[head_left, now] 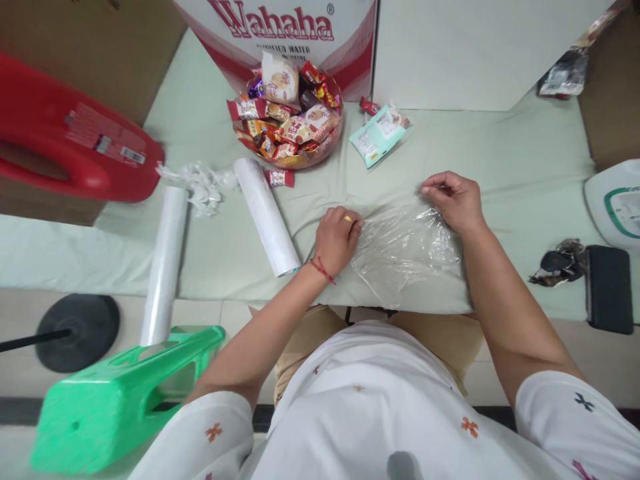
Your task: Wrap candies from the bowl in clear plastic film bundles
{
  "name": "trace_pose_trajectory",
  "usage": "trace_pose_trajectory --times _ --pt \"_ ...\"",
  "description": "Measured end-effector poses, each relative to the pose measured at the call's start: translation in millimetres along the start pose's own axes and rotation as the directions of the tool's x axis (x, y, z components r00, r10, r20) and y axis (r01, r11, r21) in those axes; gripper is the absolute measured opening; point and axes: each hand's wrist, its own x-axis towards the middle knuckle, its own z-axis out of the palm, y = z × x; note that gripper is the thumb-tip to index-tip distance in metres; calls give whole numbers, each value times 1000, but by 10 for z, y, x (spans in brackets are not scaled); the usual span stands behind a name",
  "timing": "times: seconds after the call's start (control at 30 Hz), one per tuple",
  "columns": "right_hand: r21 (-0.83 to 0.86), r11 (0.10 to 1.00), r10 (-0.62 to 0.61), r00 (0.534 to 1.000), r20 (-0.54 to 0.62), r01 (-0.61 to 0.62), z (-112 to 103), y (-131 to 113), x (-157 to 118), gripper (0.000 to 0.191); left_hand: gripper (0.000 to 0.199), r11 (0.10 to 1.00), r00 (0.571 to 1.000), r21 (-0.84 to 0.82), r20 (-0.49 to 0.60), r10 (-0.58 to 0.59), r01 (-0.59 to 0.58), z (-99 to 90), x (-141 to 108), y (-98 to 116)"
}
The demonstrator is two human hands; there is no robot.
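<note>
A clear, crinkled plastic bag (407,250) lies spread on the pale green cloth between my hands. My left hand (340,237), with a ring and a red string bracelet, has its fingers curled on the bag's left edge. The upper right corner of the bag is pinched between the thumb and forefinger of my right hand (453,199). Just left of my left hand rests a white roll (267,217), lying at a slant. A second white roll (165,267) sticks out over the table's front edge.
A bowl of wrapped snacks (290,127) stands before a Wahaha box (300,33). Near it lie a mint-green packet (379,137) and crumpled plastic (203,187). A red jug (75,133) is at left; keys (560,262) and a black phone (609,289) at right. A green stool (115,400) stands below.
</note>
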Motion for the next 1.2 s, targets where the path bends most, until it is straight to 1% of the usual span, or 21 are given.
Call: trace_pose_trajectory --times 0.07,0.1,0.2,0.27,0.4,0.5,0.57,0.67,0.73,0.83,0.9,0.93,1.0,1.07,1.1,1.13,1.17,1.2 --pt "5 1000 -22 1000 -11 22 -2 -3 -25 16 24 1000 999 -10 -40 -7 7 -18 -12 1" --pt "1 999 -36 999 -13 36 -4 -12 -37 15 24 1000 999 1 -33 -4 4 -24 -15 6" --pt "-16 998 -58 998 -13 58 -17 -50 -53 15 26 998 997 53 76 26 -30 -30 -18 19" --pt "-21 998 -54 998 -24 54 -36 -68 -50 14 30 996 993 79 110 34 -42 -35 -22 18" --pt "-30 999 -46 998 -53 44 -90 -70 -49 14 34 988 989 118 121 82 -96 -52 -41 -8" --pt "-26 998 -52 997 -54 50 -119 -52 -65 14 38 991 992 102 93 82 -92 -55 -52 -33" --pt "-39 998 -57 997 -47 55 -116 -34 -69 14 40 997 997 67 67 39 -43 -56 -59 -50" --pt "-87 993 -81 996 -28 78 -55 3 -35 15 41 992 994 91 57 -95 90 -72 -70 -75" --pt "-136 983 -120 993 9 121 29 38 29 16 39 974 982 149 50 -180 170 -88 -71 -92" --pt "-228 954 -172 978 115 194 164 72 174 15 33 943 961 199 22 -276 266 -104 -49 -109" --pt "-285 928 -202 967 158 241 196 25 246 14 29 930 946 186 4 -323 317 -108 -25 -113" --pt "-306 915 -228 962 148 264 182 -34 250 13 28 926 940 170 0 -341 336 -110 -12 -112" --pt "-340 890 -298 952 74 305 103 -231 146 14 26 921 930 137 1 -367 364 -115 8 -110" --pt "-361 870 -358 934 4 335 3 -494 -134 16 25 916 922 111 1 -388 385 -121 20 -107" --pt "-371 859 -378 926 5 353 -29 -626 -335 18 25 915 919 100 -1 -394 392 -124 24 -106" --pt "-368 845 -394 917 63 388 -37 -742 -564 19 24 914 917 90 -4 -398 397 -125 26 -105" --pt "-349 835 -392 905 168 426 -14 -833 -806 20 24 913 916 81 -6 -402 401 -126 27 -103" --pt "-310 822 -401 871 283 479 39 -893 -1046 20 24 911 914 73 -8 -406 405 -126 29 -100"
